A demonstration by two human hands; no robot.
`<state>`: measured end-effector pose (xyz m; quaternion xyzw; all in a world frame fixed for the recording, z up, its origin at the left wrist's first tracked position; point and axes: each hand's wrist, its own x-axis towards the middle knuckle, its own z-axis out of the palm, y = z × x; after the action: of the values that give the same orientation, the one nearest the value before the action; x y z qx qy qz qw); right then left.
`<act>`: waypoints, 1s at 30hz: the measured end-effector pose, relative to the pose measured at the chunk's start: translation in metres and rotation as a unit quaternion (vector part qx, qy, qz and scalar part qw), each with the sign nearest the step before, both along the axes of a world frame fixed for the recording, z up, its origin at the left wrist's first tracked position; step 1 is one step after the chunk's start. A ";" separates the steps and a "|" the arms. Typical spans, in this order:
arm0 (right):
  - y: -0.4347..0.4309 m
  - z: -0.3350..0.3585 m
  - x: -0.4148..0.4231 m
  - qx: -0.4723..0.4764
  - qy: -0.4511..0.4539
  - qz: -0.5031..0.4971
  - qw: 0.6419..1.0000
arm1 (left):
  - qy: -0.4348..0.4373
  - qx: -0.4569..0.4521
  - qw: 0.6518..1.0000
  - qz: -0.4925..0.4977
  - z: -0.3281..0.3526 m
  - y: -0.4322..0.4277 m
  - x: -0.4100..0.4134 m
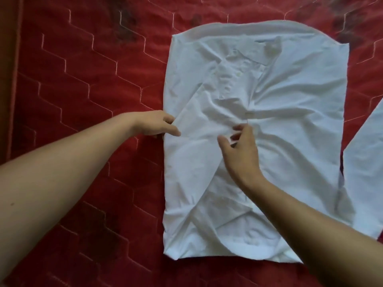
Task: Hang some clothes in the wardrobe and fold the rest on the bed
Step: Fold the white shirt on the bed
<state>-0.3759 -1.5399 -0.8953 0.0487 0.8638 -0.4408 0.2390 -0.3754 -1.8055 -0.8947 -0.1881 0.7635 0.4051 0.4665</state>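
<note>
— Where's the garment from where you sit?

— I've got the white shirt [279,121] flat on the red quilted bedcover [83,90]. Its long axis runs away from me, with the collar [267,50] at the far end and the hem [228,255] nearest.

— And my hands?

— My left hand [153,124] is at the shirt's left edge, about halfway down, thumb on top and fingers tucked under, pinching the folded edge. My right hand [241,150] hovers over the middle of the cloth with its fingers loosely curled, holding nothing that I can see.

— What does the next fold turn on?

— The left side looks already turned in. The loose sleeve [364,172] lies out past the right edge, well apart from both hands. It's off to the right of my right hand, so I judge that hand is the nearer one to fetch it across.
</note>
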 end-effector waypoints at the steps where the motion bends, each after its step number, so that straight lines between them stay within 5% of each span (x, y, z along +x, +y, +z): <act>1: 0.000 -0.001 0.025 -0.005 -0.100 -0.014 0.995 | 0.000 0.025 1.000 0.012 0.003 0.001 0.005; 3: -0.003 -0.001 0.071 -0.060 -0.294 -0.052 0.952 | 0.009 0.076 0.996 0.044 0.005 0.005 0.016; 5: -0.005 -0.001 0.104 -0.080 -0.387 -0.049 0.917 | 0.051 0.039 0.998 0.021 0.004 0.010 0.027; 8: -0.010 0.004 0.130 -0.027 -0.373 -0.002 0.928 | 0.174 -0.129 0.976 -0.030 -0.003 0.007 0.039; 10: -0.012 0.006 0.141 0.012 -0.333 0.060 0.941 | 0.222 -0.175 0.958 0.043 -0.009 0.007 0.049; 15: -0.017 0.012 0.189 -0.058 -0.348 0.026 0.935 | 0.186 -0.133 0.921 0.314 -0.013 0.050 0.117; 21: -0.025 0.005 0.218 -0.141 -0.453 -0.110 0.873 | 0.107 -0.103 0.931 0.333 -0.014 0.094 0.179; 24: -0.015 0.001 0.228 -0.031 -0.360 0.014 0.932 | 0.132 -0.200 0.926 0.292 -0.012 0.091 0.187; 27: 0.005 0.021 0.220 -0.028 -0.250 0.120 0.960 | 0.179 -0.251 0.917 0.255 -0.004 0.100 0.189; 30: 0.057 0.029 0.186 0.061 -0.057 0.213 0.974 | 0.292 -0.332 0.893 0.085 0.008 0.130 0.186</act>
<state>-0.1902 -1.4828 -0.8664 -0.0969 0.8647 -0.3228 0.3724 -0.1892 -1.6758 -0.8870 -0.2697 0.9364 0.2026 0.0963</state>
